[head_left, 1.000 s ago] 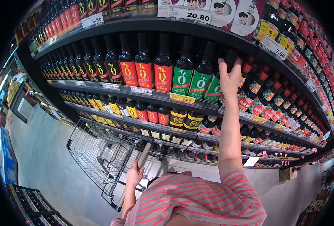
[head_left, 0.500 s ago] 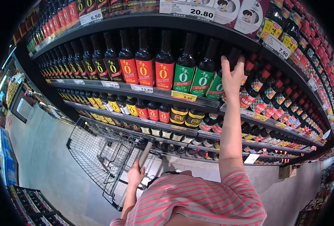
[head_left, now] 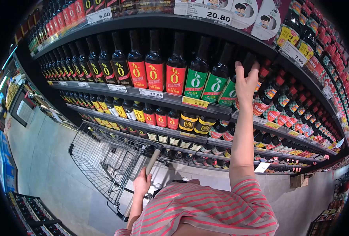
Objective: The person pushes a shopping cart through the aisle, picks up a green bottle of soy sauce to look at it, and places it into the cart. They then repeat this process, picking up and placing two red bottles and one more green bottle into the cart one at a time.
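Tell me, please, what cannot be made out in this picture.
Head view:
Green-labelled bottle nearest the right hand: label partly hidden by that hand.
Dark bottle top: too shadowed to tell whether it is gripped.
Left hand: underside of its grip hidden by the shopping cart handle.
Purple boxes: tops cut off by the upper edge.
Yellow 8.80 price tag: fine print too small.

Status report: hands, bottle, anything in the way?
Left hand on cart handle. Right hand at dark bottle neck, grip unclear. Green-labelled bottles close left, red-capped bottles close right.
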Motion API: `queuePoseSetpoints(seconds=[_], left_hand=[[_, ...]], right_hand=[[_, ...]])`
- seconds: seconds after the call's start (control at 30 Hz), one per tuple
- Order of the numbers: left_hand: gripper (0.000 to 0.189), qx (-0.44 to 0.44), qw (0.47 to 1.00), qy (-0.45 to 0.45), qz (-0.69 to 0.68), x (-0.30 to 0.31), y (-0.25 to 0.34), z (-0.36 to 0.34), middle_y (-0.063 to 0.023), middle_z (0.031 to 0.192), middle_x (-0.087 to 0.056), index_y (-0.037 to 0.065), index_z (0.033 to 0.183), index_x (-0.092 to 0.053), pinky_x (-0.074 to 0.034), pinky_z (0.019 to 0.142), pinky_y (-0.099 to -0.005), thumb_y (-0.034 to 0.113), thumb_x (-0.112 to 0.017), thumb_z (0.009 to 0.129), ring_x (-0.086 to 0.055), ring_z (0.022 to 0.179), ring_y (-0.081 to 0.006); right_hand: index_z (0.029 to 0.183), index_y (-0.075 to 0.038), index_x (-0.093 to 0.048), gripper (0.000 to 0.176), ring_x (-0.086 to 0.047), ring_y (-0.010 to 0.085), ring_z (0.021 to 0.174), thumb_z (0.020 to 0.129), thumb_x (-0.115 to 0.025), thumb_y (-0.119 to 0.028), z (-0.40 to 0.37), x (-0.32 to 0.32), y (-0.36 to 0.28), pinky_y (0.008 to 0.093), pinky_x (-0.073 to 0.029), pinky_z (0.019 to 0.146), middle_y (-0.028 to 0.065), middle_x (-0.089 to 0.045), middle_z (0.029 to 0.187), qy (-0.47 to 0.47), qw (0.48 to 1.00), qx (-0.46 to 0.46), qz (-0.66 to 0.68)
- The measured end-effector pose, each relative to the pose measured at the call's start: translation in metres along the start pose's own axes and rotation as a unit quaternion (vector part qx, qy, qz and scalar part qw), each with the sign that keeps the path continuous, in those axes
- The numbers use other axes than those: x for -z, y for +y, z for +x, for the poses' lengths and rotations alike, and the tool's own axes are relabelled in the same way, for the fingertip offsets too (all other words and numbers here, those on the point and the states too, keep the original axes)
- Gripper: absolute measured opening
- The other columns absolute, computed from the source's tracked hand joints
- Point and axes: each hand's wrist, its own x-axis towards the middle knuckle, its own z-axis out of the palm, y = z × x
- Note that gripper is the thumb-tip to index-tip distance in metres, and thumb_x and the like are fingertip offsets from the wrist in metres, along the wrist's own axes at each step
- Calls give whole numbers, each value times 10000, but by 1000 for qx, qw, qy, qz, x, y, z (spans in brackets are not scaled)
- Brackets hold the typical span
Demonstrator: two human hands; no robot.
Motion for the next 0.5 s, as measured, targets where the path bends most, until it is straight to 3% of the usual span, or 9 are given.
queuePoseSetpoints(seconds=[0.5], left_hand=[[522, 5, 1000, 3, -4, 1, 2, 0, -185, 910, -699, 103, 1375, -496, -520, 749, -501, 330, -627, 924, -679, 848, -397]], right_hand=[[1170, 61, -500, 406, -634, 223, 918, 917, -678, -203, -2, 2, -4, 334, -489, 853, 184, -679, 1025, -17, 1000, -17, 15]])
